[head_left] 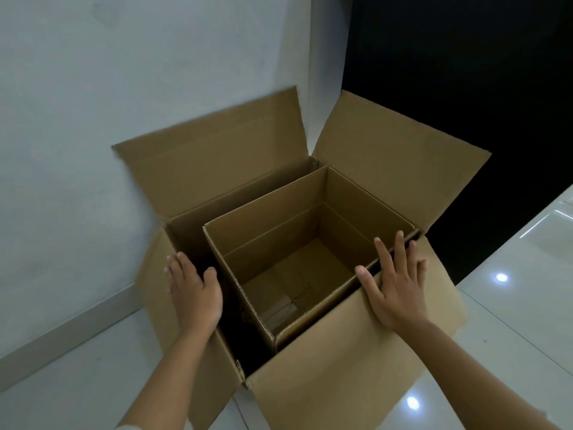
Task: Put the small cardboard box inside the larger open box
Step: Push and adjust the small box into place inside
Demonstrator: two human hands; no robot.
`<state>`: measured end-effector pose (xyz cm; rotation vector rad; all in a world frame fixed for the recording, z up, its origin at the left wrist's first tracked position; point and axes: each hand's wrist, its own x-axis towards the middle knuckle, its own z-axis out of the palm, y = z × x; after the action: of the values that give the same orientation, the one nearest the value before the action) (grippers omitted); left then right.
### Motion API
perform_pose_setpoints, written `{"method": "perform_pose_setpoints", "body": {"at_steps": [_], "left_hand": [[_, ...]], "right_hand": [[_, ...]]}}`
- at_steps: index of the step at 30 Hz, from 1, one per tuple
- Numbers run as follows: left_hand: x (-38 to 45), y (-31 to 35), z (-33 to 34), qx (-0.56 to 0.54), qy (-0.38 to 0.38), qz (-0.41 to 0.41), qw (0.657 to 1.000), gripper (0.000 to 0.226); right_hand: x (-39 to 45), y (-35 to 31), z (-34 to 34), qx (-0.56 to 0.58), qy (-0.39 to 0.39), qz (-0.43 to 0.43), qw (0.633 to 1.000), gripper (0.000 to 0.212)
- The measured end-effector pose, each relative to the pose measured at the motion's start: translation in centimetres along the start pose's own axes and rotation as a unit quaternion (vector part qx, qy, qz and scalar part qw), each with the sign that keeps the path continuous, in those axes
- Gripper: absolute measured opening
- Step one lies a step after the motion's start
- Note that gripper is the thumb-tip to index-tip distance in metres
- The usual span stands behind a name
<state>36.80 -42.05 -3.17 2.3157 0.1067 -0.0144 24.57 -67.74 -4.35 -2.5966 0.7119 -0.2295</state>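
The small cardboard box [273, 218], open at the top and empty, stands inside the larger open box [347, 367], pushed toward its right side with a dark gap on its left. All flaps of the larger box are spread outward. My left hand [193, 293] rests on the left flap at the rim, fingers apart, holding nothing. Flat on the near flap, beside the small box's right wall, lies my right hand [395, 287] with fingers spread.
The larger box stands on a glossy pale tiled floor [511, 321] against a white wall [124, 88] with a grey skirting [62, 330]. A dark opening [465, 72] lies behind the box at the right.
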Motion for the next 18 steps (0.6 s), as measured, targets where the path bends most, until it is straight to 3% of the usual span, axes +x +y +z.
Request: {"method": "perform_pose_setpoints", "body": {"at_steps": [12, 18], "left_hand": [[2.3, 1.9, 2.2, -0.011, 0.012, 0.006, 1.0, 0.059], [3.1, 2.5, 3.0, -0.007, 0.008, 0.01, 1.0, 0.059]], "right_hand": [[4.1, 1.1, -0.3, 0.006, 0.014, -0.019, 1.0, 0.083], [5.2, 1.4, -0.8, 0.0, 0.0, -0.019, 1.0, 0.087]]}}
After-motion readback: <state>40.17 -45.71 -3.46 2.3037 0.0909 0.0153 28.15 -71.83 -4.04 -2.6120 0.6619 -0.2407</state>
